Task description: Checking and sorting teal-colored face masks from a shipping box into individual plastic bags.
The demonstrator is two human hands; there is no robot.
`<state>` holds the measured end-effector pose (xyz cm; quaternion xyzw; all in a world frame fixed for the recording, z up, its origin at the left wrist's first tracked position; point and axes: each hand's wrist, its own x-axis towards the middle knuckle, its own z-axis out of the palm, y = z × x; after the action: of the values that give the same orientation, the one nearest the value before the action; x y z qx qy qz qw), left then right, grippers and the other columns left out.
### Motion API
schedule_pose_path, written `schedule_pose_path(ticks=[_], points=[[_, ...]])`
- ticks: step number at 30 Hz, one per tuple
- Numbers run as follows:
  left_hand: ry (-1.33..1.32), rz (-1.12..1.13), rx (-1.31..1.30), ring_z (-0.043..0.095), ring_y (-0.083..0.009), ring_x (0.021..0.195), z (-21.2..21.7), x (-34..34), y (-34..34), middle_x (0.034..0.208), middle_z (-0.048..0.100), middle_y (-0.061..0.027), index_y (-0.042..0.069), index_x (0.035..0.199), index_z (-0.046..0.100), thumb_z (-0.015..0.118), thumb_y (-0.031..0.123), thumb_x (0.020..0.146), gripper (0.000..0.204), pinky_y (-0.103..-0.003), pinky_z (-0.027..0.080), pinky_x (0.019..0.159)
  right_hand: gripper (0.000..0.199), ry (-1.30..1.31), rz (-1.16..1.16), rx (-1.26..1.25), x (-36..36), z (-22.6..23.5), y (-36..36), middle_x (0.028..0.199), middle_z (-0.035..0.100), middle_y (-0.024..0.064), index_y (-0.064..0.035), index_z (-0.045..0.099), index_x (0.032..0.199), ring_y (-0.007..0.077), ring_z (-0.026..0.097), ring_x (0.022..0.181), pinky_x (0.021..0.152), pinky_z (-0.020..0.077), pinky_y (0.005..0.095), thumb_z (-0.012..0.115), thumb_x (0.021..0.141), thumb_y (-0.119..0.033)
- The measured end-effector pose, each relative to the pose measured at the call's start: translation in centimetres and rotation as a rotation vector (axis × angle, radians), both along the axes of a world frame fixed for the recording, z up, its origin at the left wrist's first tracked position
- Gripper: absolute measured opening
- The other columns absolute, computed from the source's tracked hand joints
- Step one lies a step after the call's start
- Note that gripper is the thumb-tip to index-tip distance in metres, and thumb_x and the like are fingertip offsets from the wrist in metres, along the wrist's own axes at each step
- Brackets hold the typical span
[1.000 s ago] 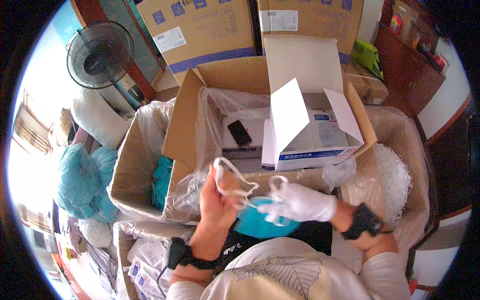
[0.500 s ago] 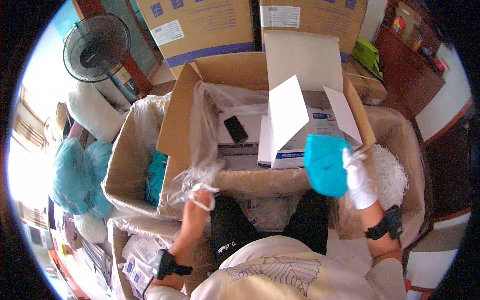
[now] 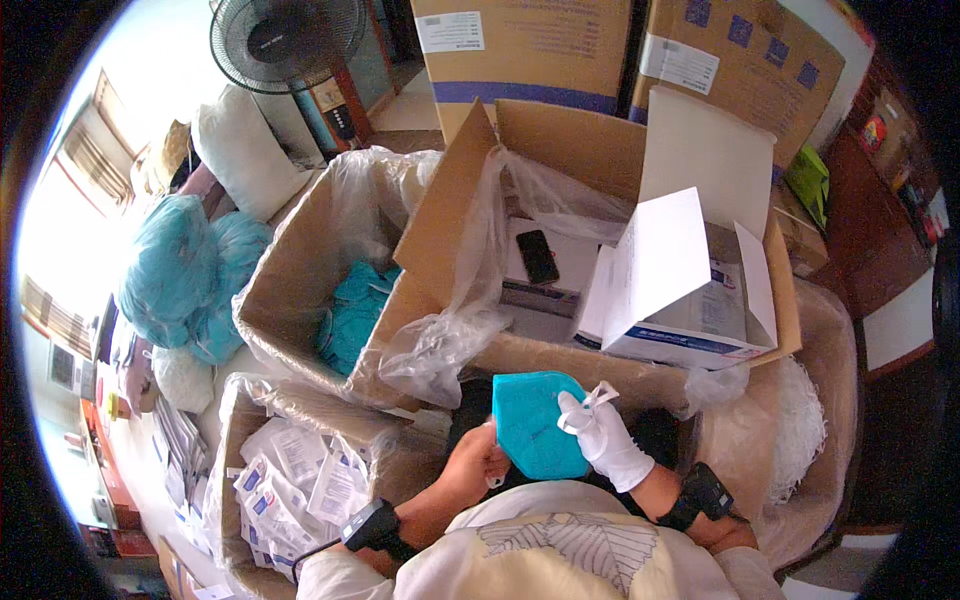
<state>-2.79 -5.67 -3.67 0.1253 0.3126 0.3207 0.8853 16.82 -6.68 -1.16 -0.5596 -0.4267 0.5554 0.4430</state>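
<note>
A teal folded face mask [image 3: 540,425] is held up in front of my body. My right hand [image 3: 612,445], in a white glove, pinches its right edge, with a white strap looping above the fingers. My left hand [image 3: 474,464] is bare and closed at the mask's left edge. A bit of white elastic strap [image 3: 495,482] shows below its fingers; the rest is hidden in the hand. Left of the hands, more teal masks [image 3: 357,312] lie piled in a plastic-lined carton [image 3: 290,255].
Ahead stands an open carton [image 3: 440,195] holding a phone [image 3: 537,257] and an open white box [image 3: 655,270]. Printed white packets [image 3: 300,480] fill a lower left carton. White straps [image 3: 800,430] heap in a right-hand carton. Teal bundles [image 3: 170,270] and a fan [image 3: 285,40] stand left.
My right hand has brought the mask left and down toward my body. My left hand has moved right to meet its left edge. The view has turned left, showing more of the packets.
</note>
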Motion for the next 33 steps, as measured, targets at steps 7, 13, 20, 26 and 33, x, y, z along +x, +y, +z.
schedule_pose_path(ticks=[7,13,20,26,33], points=[[0.742,0.341,0.48,0.041,-0.006,0.052,3.5,-1.9,3.1,0.065,0.049,0.0042,0.004,0.097,0.055,0.054,0.035,0.085,0.034,-0.022,0.031,0.045,0.035,0.05,0.199,0.084,-2.4,-0.3,3.2,0.06,0.046,-0.0006,-0.0034,0.052,0.082,0.0067,0.043,0.055,0.05,0.0347,0.021,0.044,0.092,-0.036],[0.759,0.703,0.296,0.027,-0.0049,0.041,1.1,-17.6,15.9,0.051,0.03,0.0081,0.01,0.072,0.054,0.052,0.051,0.083,0.043,-0.023,0.02,0.039,0.027,0.297,0.186,-0.24,-0.5,1.8,2.7,0.061,0.049,-0.0025,-0.0086,0.052,0.078,0.0055,0.043,0.048,0.042,0.0302,0.0183,0.049,0.088,-0.033],[1.294,0.074,0.765,0.046,-0.0161,0.061,1.7,-5.2,9.2,0.069,0.047,-0.0032,0.006,0.091,0.058,0.041,0.024,0.089,0.024,-0.034,0.037,0.054,0.038,0.515,0.131,-0.281,1.3,-0.6,1.6,0.084,0.056,0.0032,-0.0057,0.049,0.104,0.0112,0.055,0.073,0.067,0.0462,0.0254,0.058,0.083,-0.036],[1.09,-0.716,1.664,0.059,-0.0346,0.074,2.2,6.1,3.2,0.081,0.061,-0.0165,0.006,0.09,0.056,0.051,0.019,0.079,0.018,-0.045,0.048,0.064,0.028,0.167,0.311,0.109,1.2,-0.2,0.5,0.106,0.053,0.0053,-0.0012,0.048,0.111,0.0148,0.051,0.096,0.086,0.0395,0.0263,0.047,0.09,-0.02],[0.912,-0.407,1.415,0.058,-0.0389,0.078,2.1,12.1,1.1,0.086,0.058,-0.0225,-0.002,0.1,0.047,0.062,0.027,0.076,0.04,-0.043,0.046,0.066,0.028,0.448,-0.247,0.101,4.0,1.1,-2.7,0.108,0.055,0.0071,-0.0028,0.05,0.114,0.0132,0.051,0.095,0.081,0.0413,0.0264,0.041,0.093,-0.019]])
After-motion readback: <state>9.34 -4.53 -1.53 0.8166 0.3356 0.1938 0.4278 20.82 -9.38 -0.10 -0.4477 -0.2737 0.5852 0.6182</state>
